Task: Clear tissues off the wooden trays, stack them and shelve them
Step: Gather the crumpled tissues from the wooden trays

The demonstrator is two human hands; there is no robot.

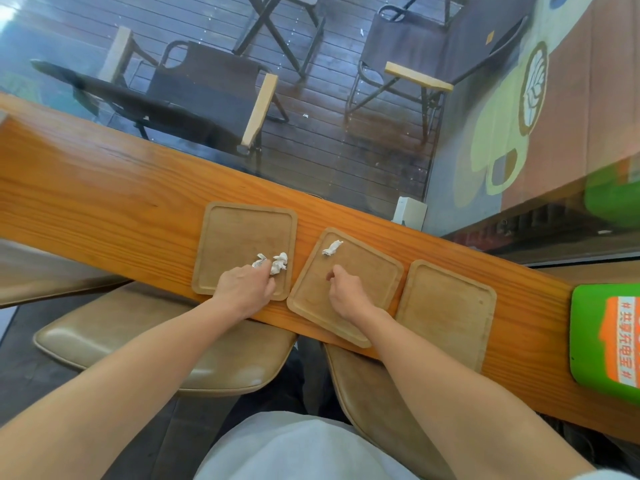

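Three wooden trays lie side by side on the wooden counter. The left tray [239, 233] holds two crumpled white tissues [278, 263] near its front right corner. My left hand [244, 289] rests on that tray, its fingertips touching the tissue [259, 261] nearer to it; whether it grips the tissue is unclear. The middle tray [367, 271] lies turned at an angle, and one crumpled tissue [331, 247] sits near its far corner. My right hand [346, 296] hovers over the middle tray with its fingers curled, short of that tissue. The right tray [450, 306] has nothing on it.
The long orange wooden counter [104, 202] runs along a glass window, with folding chairs [194, 95] outside. A green device [606, 344] with an orange label sits on the counter at the far right. Two tan cushioned stools [138, 341] stand below the counter's near edge.
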